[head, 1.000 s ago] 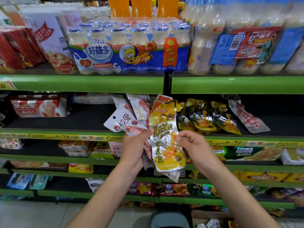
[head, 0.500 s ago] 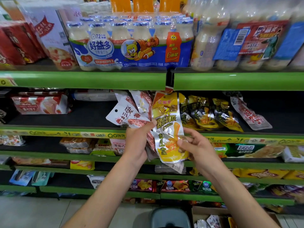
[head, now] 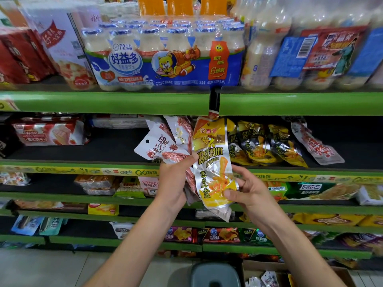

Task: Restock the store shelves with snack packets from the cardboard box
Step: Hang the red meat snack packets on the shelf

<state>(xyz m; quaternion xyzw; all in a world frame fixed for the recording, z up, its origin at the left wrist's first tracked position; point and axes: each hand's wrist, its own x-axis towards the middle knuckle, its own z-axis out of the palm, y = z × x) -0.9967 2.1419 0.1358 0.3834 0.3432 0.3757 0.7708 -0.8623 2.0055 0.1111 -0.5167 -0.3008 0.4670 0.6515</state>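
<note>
Green-edged shelving (head: 107, 103) rose in tiers before me, its boards dark. Pale tiled floor (head: 41, 270) lay beneath, and a grey stool (head: 215, 275) stood by it.

Head-worn view, facing shelves (head: 107, 103), close

Shelf edges (head: 103, 103): plain bright green; one lower edge carries a yellow strip (head: 87, 170) with green lettering
Front snack packet (head: 211, 162): silver foil, yellow-orange panels, black characters, small cartoon chick
Packets behind it (head: 159, 148): white with red print and reddish contents
Hanging packets (head: 257, 143) to the right: black and yellow
Drink multipack (head: 163, 65): cream bottles, blue wrap, yellow bear cartoon, orange bottle graphic
Wafer pack (head: 49, 132): red and white
</note>
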